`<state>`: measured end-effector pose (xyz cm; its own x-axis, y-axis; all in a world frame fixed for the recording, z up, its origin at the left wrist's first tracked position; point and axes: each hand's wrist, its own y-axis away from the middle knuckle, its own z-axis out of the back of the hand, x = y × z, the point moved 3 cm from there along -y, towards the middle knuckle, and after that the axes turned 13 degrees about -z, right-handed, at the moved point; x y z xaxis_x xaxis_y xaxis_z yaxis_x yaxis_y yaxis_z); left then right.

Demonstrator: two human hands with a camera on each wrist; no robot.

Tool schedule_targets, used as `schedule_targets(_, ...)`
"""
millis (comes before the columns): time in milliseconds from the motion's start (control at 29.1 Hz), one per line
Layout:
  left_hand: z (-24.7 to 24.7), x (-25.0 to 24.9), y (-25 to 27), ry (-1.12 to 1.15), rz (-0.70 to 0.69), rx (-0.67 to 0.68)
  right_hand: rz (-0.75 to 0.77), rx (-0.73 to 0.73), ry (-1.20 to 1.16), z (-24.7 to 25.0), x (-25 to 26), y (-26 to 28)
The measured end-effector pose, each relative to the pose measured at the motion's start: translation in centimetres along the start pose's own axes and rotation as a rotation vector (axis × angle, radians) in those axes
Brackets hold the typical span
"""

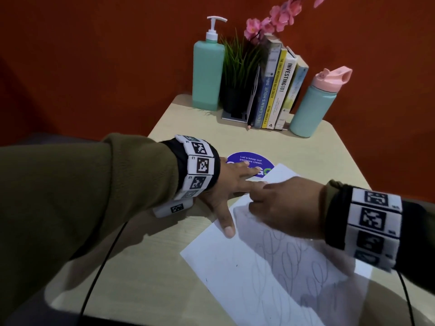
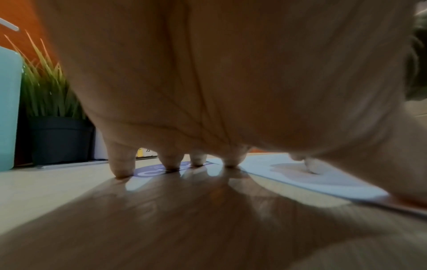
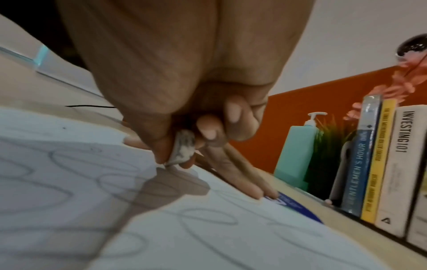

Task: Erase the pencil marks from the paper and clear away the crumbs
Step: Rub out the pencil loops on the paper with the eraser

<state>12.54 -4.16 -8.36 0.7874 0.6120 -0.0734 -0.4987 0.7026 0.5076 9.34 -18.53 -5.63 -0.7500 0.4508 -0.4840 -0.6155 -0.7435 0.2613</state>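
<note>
Plainly a creasing risk: left hand (image 1: 220, 184) splayed flat pinning paper (image 1: 256, 274); right hand (image 1: 286, 208) pinching smudged eraser (image 3: 183, 148), rubbing near unpinned edge.

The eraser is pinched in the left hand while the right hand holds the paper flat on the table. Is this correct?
Not quite: the hands are swapped. In the right wrist view the right hand pinches the eraser, and the left hand holds the paper flat on the table.

left hand (image 1: 226, 184) flat, thumb on paper (image 1: 259, 274) edge | right hand (image 1: 287, 208) curled over upper paper | pencil loops (image 1: 289, 255) showing | worktop (image 1: 306, 147) beneath
</note>
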Motion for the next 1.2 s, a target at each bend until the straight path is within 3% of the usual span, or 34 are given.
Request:
schedule_targets(137, 0.2, -0.1, -0.1, -0.028, -0.003, 0.027, -0.164, 0.092, -0.028, 0.7, -2.2, -0.1)
schedule_targets(275, 0.0, -0.1, 0.1, -0.019, 0.015, 0.015, 0.041, 0.026, -0.029, 0.4, 1.1, 1.5)
schedule_targets(412, 0.0, 0.1, -0.1, -0.022, 0.008, 0.012, -0.190, 0.106, -0.041, 0.3, -2.2, 0.9)
schedule_targets(549, -0.1, 0.0, 0.2, 0.000, 0.022, 0.002, 0.047, 0.036, -0.058, -0.2, 1.3, 2.0)
schedule_targets(618, 0.0, 0.0, 0.1, -0.003, 0.010, 0.004, -0.105, 0.089, 0.004, -0.2, -0.9, 0.8)
schedule_targets(687, 0.0, 0.0, 0.0, -0.001, 0.009, 0.005, -0.149, 0.073, -0.024, -0.2, -2.1, 0.8)
schedule_targets(755, -0.1, 0.1, 0.0, 0.000, 0.018, 0.004, 0.031, 0.052, -0.096, -0.4, 0.5, 1.4)
schedule_targets(824, -0.1, 0.2, 0.1, 0.001, 0.023, 0.009, 0.098, 0.067, -0.114, -0.4, 2.3, 2.5)
schedule_targets(858, -0.1, 0.1, 0.1, -0.001, 0.023, 0.008, 0.094, 0.077, -0.050, -0.5, 1.6, 2.1)
schedule_targets(961, -0.1, 0.1, 0.0, -0.007, 0.021, 0.012, -0.158, 0.024, 0.030, -0.2, -2.1, 1.2)
schedule_targets(996, -0.1, 0.1, -0.1, -0.007, 0.024, 0.015, -0.151, -0.068, 0.002, 0.1, -1.6, 1.4)
schedule_targets(1098, -0.2, 0.2, -0.1, -0.003, 0.018, 0.017, 0.056, 0.097, -0.200, -0.1, 3.2, 2.9)
schedule_targets(1133, -0.2, 0.2, -0.1, -0.003, 0.018, 0.017, 0.078, 0.106, -0.146, -0.3, 2.9, 2.7)
schedule_targets(1201, -0.2, 0.3, -0.1, 0.002, 0.022, 0.016, -0.048, 0.061, 0.005, -0.3, -0.9, 1.2)
